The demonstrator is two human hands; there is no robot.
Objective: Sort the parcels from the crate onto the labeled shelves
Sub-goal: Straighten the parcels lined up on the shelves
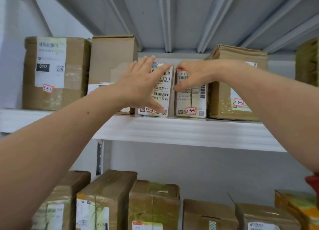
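A white metal shelf board (181, 131) runs across the middle of the view, sagging toward 3 o'clock, and a perforated steel upright (99, 159) drops from it at about 7 o'clock. At 12 o'clock the ribbed grey underside of the upper shelf (172, 14) fans outward. A plain pale wall (189, 167) fills the gap behind, evenly and softly lit.

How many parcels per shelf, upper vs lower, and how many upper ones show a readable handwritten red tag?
Upper shelf parcels: 6 (the far-right one cut off by the frame edge)
Lower shelf parcels: 6
Readable red tags on the upper shelf: 3 (3-3-1, 3-3-4, 3-3-5)
Total parcels: 12
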